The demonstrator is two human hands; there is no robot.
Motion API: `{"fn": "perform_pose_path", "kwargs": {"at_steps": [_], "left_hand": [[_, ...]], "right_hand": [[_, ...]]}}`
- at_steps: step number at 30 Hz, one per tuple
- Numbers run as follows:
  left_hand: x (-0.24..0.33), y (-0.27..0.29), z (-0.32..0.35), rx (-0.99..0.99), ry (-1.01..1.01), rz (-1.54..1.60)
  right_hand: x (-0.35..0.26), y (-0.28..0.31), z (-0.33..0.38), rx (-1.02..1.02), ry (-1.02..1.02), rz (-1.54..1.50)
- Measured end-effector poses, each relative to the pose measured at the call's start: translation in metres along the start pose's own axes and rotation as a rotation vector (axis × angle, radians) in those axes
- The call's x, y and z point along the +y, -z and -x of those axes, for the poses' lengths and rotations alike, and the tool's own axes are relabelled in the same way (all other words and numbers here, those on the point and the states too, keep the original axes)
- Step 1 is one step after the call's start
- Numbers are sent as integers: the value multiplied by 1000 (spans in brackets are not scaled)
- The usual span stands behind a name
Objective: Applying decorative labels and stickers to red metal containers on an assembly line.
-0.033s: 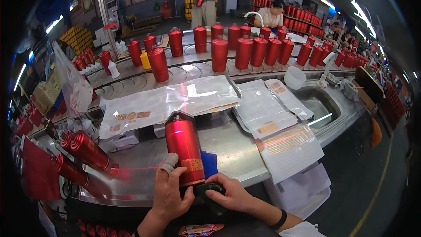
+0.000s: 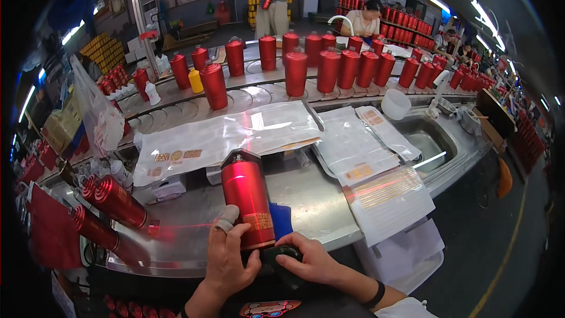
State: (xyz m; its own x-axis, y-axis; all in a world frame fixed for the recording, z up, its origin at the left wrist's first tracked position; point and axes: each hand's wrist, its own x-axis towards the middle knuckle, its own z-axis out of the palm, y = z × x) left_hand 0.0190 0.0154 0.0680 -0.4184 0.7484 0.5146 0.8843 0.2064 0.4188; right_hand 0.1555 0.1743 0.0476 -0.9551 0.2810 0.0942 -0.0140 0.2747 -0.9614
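Note:
A shiny red metal bottle (image 2: pixel 244 191) with gold print low on its side lies tilted in front of me, its capped neck pointing away and resting in a dark angular holder (image 2: pixel 252 156). My left hand (image 2: pixel 226 253) grips its lower left side, and a pale wrap covers one finger. Close by the bottle's base, my right hand (image 2: pixel 309 259) is closed round a dark rounded object (image 2: pixel 281 254) whose kind I cannot make out. A blue cloth-like piece (image 2: pixel 281 218) shows just right of the bottle. A thin red light line crosses the bottle and the steel table (image 2: pixel 312 200).
Printed transfer sheets (image 2: pixel 235 132) lie beyond the bottle, with more sheets (image 2: pixel 356 147) to the right beside a sink (image 2: pixel 432 138). Several red bottles (image 2: pixel 120 200) stand at left. A conveyor (image 2: pixel 247 95) carries many more across the back. Other people work farther off.
The near row of bottles on the conveyor has shifted slightly right and the far row slightly left. My hands and the bottle they work on show no visible movement.

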Motion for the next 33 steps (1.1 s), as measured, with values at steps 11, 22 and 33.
{"fn": "perform_pose_path", "kwargs": {"at_steps": [11, 22, 33], "left_hand": [[-2, -8, 3, 61, 22, 51], [-8, -18, 14, 127, 107, 216], [-7, -24, 19, 123, 173, 306]], "right_hand": [[-4, 3, -1, -42, -61, -12], [4, -2, 2, -10, -47, -45], [5, 1, 0, -45, -20, -22]]}}
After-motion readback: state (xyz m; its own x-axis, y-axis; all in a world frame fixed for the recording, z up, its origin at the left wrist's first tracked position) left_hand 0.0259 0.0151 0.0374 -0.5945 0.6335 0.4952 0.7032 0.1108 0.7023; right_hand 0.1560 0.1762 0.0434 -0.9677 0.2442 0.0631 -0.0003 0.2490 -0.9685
